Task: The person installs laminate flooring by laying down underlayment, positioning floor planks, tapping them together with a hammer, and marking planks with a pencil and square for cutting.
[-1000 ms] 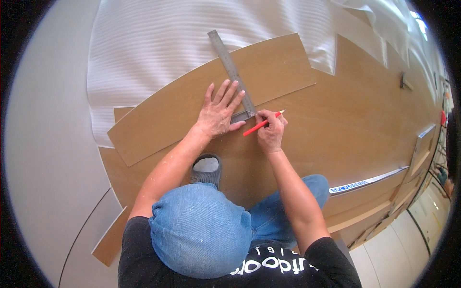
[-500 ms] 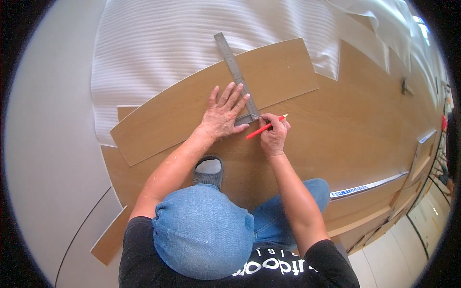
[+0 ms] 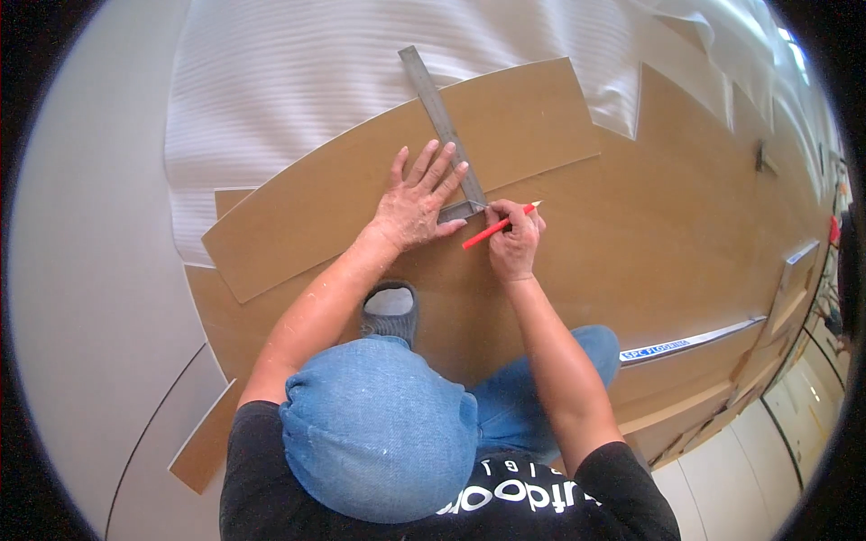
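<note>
A loose wood-look floor plank (image 3: 343, 176) lies at a slant on top of laid flooring. Across it rests a metal try square (image 3: 431, 101), its stock (image 3: 458, 211) along the plank's near edge. My left hand (image 3: 406, 206) is flat with spread fingers, pressing on the plank and the square; its thumb reaches the stock. My right hand (image 3: 514, 242) is closed around a red pencil (image 3: 483, 236), whose pale tip points up and right. Its fingertips meet the square's inner corner; whether they pinch something small there is hard to make out.
White ribbed underlay (image 3: 271, 90) spreads beyond the planks. A pale wall panel (image 3: 99, 225) runs along the left, with a plank offcut (image 3: 203, 437) beside it. My shoe (image 3: 390, 307) stands on the flooring. A dark tool (image 3: 765, 159) and stacked planks (image 3: 677, 388) are to the right.
The whole scene sits slightly higher in the picture. Both hands, the try square and the pencil keep nearly the same places relative to the plank.
</note>
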Demonstrator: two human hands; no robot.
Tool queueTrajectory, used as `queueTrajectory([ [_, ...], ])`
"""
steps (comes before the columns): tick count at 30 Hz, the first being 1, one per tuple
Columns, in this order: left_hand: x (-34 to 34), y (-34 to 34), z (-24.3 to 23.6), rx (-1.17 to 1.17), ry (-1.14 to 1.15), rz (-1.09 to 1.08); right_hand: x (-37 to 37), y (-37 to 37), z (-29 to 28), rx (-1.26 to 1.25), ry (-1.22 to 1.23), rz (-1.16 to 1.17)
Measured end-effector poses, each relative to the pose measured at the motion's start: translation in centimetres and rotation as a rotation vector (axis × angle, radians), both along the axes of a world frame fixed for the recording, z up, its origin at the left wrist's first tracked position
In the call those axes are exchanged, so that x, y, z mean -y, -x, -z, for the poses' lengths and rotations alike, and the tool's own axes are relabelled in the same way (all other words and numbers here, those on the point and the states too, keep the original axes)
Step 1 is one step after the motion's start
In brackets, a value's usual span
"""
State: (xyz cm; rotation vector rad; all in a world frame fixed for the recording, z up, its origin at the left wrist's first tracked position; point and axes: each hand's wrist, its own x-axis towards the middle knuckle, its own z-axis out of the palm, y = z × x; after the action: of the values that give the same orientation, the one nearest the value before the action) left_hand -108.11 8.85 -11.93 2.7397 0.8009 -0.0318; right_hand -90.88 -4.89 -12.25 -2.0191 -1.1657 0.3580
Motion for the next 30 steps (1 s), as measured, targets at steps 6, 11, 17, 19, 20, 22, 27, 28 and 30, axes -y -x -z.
queueTrajectory([
  [6, 0.1, 0.0, 0.0, 0.002, -0.002, -0.003, -0.1, 0.0, -0.3, -0.02, 0.005, 0.006],
  [11, 0.1, -0.1, 0.1, 0.012, -0.02, -0.002, 0.0, -0.3, 0.0, -0.009, -0.001, -0.008],
  [17, 0.1, 0.3, 0.4, -0.002, -0.014, -0.01, -1.4, 0.0, -1.9, -0.213, 0.026, 0.014],
  [19, 0.0, 0.1, 0.0, -0.003, 0.001, -0.013, -3.2, -0.4, -3.7, -0.542, -0.095, 0.152],
  [20, 0.0, 0.0, -0.1, -0.001, 0.016, -0.007, -4.1, -0.8, -3.7, -0.542, -0.094, 0.15],
  [22, -0.1, 0.1, -0.1, -0.005, 0.033, -0.006, -7.0, -2.0, -3.3, -0.535, -0.121, 0.053],
  [27, -0.2, 0.5, -0.3, -0.032, 0.076, -0.01, -13.3, -1.4, -4.8, -0.279, -0.068, -0.062],
  [28, -0.3, 0.4, -0.2, -0.006, 0.053, -0.001, -13.9, -1.3, -4.9, -0.397, 0.018, -0.041],
  [30, -0.3, 0.2, -0.1, 0.021, 0.03, 0.006, -14.6, -1.6, -3.9, -0.376, -0.085, -0.068],
])
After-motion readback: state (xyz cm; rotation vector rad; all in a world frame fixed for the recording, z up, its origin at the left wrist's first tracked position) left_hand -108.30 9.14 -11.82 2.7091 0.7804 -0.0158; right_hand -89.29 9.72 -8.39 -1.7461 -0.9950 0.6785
